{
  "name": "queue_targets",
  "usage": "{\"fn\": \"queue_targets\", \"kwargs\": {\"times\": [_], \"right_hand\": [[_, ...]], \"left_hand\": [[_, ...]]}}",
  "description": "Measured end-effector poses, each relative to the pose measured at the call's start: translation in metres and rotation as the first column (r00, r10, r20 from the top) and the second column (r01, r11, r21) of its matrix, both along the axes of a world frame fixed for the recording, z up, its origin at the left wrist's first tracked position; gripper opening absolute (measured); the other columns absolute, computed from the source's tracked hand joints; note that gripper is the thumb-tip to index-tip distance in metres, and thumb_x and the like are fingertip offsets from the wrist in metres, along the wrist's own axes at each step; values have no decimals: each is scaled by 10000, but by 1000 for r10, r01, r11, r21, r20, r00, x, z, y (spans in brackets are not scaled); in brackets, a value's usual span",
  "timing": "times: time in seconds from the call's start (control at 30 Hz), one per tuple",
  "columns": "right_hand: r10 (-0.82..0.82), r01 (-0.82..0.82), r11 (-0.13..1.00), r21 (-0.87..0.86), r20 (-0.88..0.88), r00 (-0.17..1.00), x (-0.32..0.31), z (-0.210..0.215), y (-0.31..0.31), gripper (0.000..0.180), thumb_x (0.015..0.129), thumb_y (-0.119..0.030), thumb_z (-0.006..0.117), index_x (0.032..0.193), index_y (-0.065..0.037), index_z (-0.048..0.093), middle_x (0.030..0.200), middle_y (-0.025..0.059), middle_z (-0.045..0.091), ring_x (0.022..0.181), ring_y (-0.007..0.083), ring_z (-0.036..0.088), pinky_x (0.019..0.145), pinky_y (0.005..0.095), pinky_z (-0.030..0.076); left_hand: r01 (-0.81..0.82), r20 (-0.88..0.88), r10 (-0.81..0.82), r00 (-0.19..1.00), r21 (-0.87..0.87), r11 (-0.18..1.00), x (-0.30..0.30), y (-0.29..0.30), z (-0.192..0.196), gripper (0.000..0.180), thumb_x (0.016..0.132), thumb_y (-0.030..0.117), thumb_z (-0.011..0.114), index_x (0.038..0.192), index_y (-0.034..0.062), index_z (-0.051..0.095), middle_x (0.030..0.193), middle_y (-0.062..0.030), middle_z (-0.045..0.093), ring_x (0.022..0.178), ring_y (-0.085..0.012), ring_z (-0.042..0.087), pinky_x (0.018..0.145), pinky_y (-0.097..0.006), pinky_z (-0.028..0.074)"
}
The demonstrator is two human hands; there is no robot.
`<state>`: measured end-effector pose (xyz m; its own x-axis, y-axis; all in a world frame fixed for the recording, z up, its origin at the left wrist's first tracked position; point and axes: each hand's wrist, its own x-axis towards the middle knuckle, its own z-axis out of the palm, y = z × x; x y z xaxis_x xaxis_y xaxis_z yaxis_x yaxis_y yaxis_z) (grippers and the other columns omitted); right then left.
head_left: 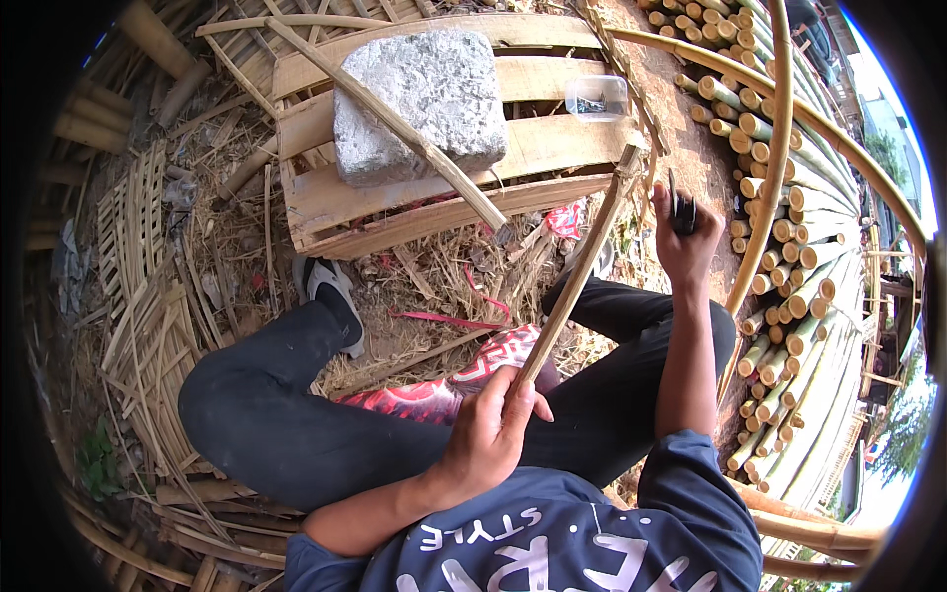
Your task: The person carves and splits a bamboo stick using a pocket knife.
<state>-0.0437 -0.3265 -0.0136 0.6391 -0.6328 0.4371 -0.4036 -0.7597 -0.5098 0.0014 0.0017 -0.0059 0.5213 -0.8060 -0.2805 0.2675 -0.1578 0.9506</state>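
My left hand (493,424) is closed around the lower end of a long bamboo strip (582,271), which slants up and away to the right. The strip's far end looks frayed or split. Beside that end, my right hand (688,242) is wrapped around a dark tool (682,213) with a thin pointed part upward; its exact kind is hard to make out. A rough grey stone block (424,94) rests on a wooden slatted crate (552,133) in front of me. Another bamboo strip (395,123) leans across the block, its near end jutting past the crate's edge.
A small clear plastic tub (597,97) with small dark bits sits at the crate's right. Cut bamboo poles (779,257) are stacked at the right, behind a curved pole (774,168). Woven bamboo (138,237) and shavings lie at left. A red patterned cloth (414,400) lies between my legs.
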Motion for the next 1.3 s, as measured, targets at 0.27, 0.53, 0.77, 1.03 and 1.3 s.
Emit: {"fn": "queue_targets", "kwargs": {"times": [0.27,0.53,0.77,1.03,1.3], "right_hand": [[163,-181,981,-69,-205,965,19,7,34,145,668,-78,719,809,-51,708,718,158,656,661,364,650,608,422,505],[139,-142,990,7,-281,950,19,-1,32,155,663,-87,720,813,-46,711,713,168,658,669,361,657,625,422,513],[95,-121,990,-67,-309,946,24,-2,34,204,808,-177,748,703,-29,656,663,183,623,604,380,623,569,435,474],[-18,-23,977,-214,-188,982,27,5,23,269,850,-170,728,640,-37,623,621,160,596,563,368,597,543,433,452],[-30,-21,959,-281,-176,984,23,11,10,129,855,-173,726,763,-83,729,683,126,654,585,331,633,563,405,483]], "left_hand": [[-20,21,20,1000,30,999,-10,-7,-10,241,1072,211,465,997,4,561,745,-85,674,573,-188,597,565,-340,455],[34,43,-38,998,105,994,-4,-4,-16,286,1084,240,442,1128,-15,563,811,-66,704,611,-80,548,597,-272,450],[-15,74,12,997,41,999,-7,0,-15,272,1086,243,434,1047,-1,549,774,-78,690,595,-97,563,567,-283,438],[13,100,-18,995,57,998,-7,2,0,219,1066,195,461,940,16,482,725,-122,654,572,-312,631,557,-409,467],[31,85,-32,996,18,999,-6,-1,-6,226,1073,206,451,990,7,519,745,-105,673,570,-257,622,561,-386,462]]}}
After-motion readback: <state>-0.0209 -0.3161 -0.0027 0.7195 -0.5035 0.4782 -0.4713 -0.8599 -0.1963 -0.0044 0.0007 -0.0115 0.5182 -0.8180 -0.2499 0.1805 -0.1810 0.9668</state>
